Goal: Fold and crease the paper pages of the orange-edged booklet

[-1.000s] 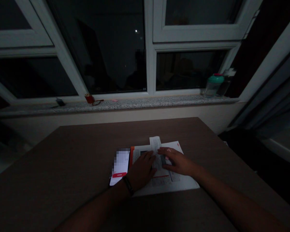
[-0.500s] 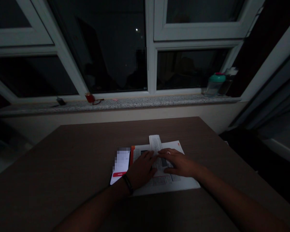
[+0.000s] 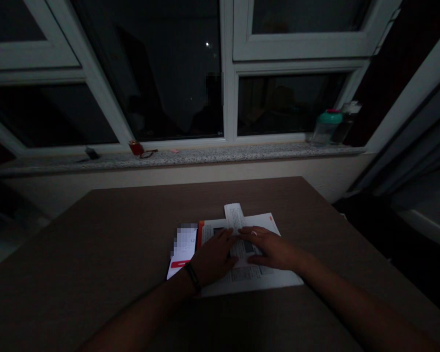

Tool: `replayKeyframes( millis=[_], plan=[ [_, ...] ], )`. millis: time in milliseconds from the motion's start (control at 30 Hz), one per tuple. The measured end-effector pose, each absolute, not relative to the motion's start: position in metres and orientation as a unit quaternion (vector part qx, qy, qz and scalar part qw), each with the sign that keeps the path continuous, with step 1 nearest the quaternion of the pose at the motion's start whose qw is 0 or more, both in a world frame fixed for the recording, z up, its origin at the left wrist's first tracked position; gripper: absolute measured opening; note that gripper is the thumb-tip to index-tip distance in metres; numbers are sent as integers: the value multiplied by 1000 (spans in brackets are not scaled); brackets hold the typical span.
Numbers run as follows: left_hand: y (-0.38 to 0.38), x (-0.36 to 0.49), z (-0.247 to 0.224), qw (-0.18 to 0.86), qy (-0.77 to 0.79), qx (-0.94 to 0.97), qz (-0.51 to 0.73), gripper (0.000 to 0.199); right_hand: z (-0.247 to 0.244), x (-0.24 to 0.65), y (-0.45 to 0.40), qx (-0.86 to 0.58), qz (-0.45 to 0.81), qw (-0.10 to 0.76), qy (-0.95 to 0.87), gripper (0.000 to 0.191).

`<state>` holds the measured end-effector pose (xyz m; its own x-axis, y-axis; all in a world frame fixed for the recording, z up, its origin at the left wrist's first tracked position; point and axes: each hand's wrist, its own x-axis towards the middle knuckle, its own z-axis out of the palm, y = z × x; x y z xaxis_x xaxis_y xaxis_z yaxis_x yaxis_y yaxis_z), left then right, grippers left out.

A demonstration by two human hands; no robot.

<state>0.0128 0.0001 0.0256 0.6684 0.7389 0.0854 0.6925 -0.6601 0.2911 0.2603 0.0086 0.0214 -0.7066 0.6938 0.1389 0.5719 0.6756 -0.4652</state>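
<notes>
A narrow strip of printed paper [image 3: 234, 212] lies over a printed sheet or booklet [image 3: 278, 282] with an orange left edge. Its far end sticks out past the sheet's top edge. My left hand [image 3: 215, 255] rests on the strip's left side with the fingers stretched out, a dark band round the wrist. From the right, my right hand [image 3: 273, 248] lies flat on the strip, fingers spread and a ring on one of them. Both sets of fingertips nearly meet over the paper. Left of the sheet, a lit phone [image 3: 185, 243] lies partly behind my left forearm.
The brown table [image 3: 132, 230] stands below a speckled stone windowsill [image 3: 205, 155]. On the sill are a clear bottle with a teal lid [image 3: 328, 128], a small red object [image 3: 136, 147] and a small dark object [image 3: 92, 153]. A grey curtain [image 3: 410, 142] hangs at the right.
The paper strip's far end has shifted very slightly left, and my right hand's fingers moved a little left with it. My left hand stays almost in place.
</notes>
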Motion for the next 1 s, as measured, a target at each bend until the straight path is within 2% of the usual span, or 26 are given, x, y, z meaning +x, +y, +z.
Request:
replayKeyframes(
  millis=[633, 733, 900, 1000],
  plan=[
    [1, 8, 28, 133, 384, 910, 78, 60, 22, 253, 4, -352, 174, 169, -904, 66],
    [1, 8, 29, 128, 390, 910, 65, 62, 21, 253, 5, -350, 164, 183, -904, 59],
    [1, 9, 28, 120, 390, 911, 58, 59, 20, 254, 10, -359, 127, 203, -902, 36],
    [1, 9, 30, 122, 387, 912, 62, 57, 18, 255, 12, -361, 128, 205, -901, 34]
  ],
)
